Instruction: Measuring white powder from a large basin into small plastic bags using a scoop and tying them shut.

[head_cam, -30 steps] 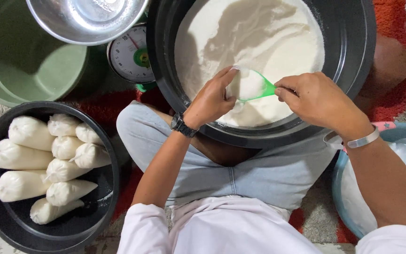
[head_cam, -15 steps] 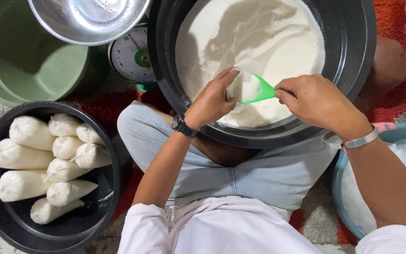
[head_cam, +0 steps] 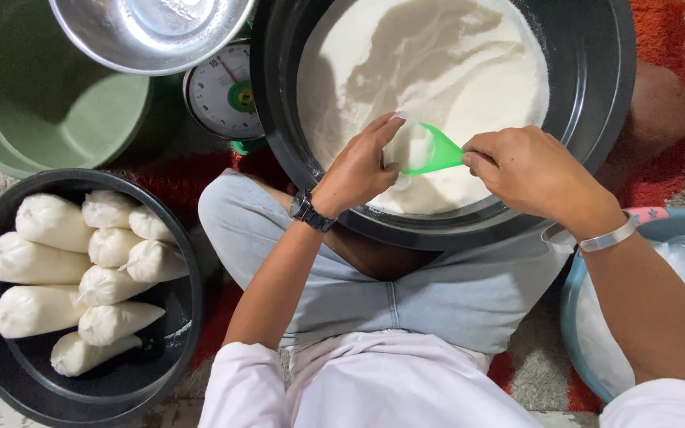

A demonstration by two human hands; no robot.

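A small green scoop (head_cam: 436, 150), heaped with white powder, hangs over the near edge of a mound of white flour (head_cam: 430, 79) inside a large black basin (head_cam: 596, 103) that rests against the seated person's knees. The right hand (head_cam: 533, 170) pinches the scoop's narrow handle end, its grip clenched on the plastic; the scoop's long axis runs roughly left to right, mouth pointing toward the left hand (head_cam: 358, 166). That left hand meets the scoop's open mouth, fingers curled around what looks like a thin clear bag (head_cam: 403, 147), though the film is almost lost against the flour and its outline is hard to make out. Both hands sit close together, just above the basin's near rim; the left is the nearer to the mouth, the right to the handle.

Beyond the basin, a dial kitchen scale (head_cam: 223, 91) peeks out between it and a steel bowl (head_cam: 152, 32), which overlaps a green tub (head_cam: 33, 111). To the person's left, a second black basin (head_cam: 81, 380) holds tied-off bags of flour (head_cam: 81, 273) lying on their sides. At the right edge a blue-rimmed tub (head_cam: 576, 301) lined with plastic is cut off by the frame. A red mat (head_cam: 663, 32) on the floor shows underneath.
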